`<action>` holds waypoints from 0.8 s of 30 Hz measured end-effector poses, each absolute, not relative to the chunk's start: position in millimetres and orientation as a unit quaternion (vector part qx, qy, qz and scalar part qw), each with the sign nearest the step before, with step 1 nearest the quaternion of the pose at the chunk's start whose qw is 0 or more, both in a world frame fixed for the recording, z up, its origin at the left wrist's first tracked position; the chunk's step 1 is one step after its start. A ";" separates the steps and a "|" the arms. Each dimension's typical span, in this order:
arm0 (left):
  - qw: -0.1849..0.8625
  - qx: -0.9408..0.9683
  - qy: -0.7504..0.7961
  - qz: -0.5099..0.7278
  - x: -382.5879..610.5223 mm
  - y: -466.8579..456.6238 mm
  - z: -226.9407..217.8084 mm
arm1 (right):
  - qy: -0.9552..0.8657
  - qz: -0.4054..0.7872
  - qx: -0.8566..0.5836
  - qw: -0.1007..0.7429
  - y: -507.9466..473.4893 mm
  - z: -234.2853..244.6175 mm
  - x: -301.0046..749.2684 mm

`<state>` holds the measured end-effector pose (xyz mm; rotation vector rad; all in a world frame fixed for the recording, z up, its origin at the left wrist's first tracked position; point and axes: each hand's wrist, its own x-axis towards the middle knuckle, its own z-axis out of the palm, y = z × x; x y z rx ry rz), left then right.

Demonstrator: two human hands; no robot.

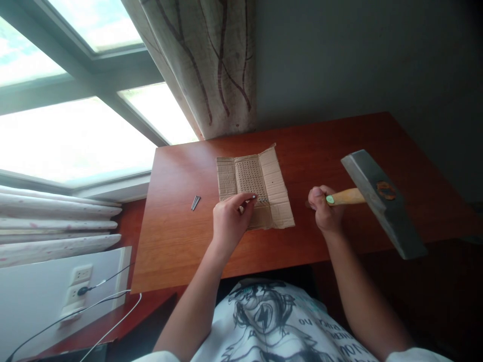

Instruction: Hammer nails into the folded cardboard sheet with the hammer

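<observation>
I have the cardboard sheet close to the centre of my view, lying on the red-brown table, its 2 creases running away from me and rows of small holes punched in the strip between them. The left hand comes in from 7 o'clock, fingers curled, thumb and index finger near each other over the lower part of the holes. I cannot tell whether those 2 fingertips pinch anything. Just to their 3 o'clock side are some small grey pieces, too small for me to make out.

My right hand, between 3 and 4 o'clock, is wrapped firmly round the wooden handle of the hammer, near the handle's end, thumb along its side. The steel head sits at 3 o'clock, held up in front of the table. At 9 o'clock from the cardboard, well apart from it, a small bunch of nails lies on the wood. The bright window is at 10 o'clock, a patterned curtain near 12, and wall sockets at 8.
</observation>
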<state>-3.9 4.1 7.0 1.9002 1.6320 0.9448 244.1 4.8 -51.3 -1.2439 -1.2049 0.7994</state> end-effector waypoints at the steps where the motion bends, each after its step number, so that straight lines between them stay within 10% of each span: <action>1: 0.229 0.691 0.593 0.344 -4.3 4.0 6.8 | -0.506 0.336 -0.530 0.592 5.1 -51.4 242.8; 24: 0.270 0.687 0.575 0.353 -2.5 3.4 0.3 | -0.501 0.342 -0.524 0.598 4.8 -52.4 242.6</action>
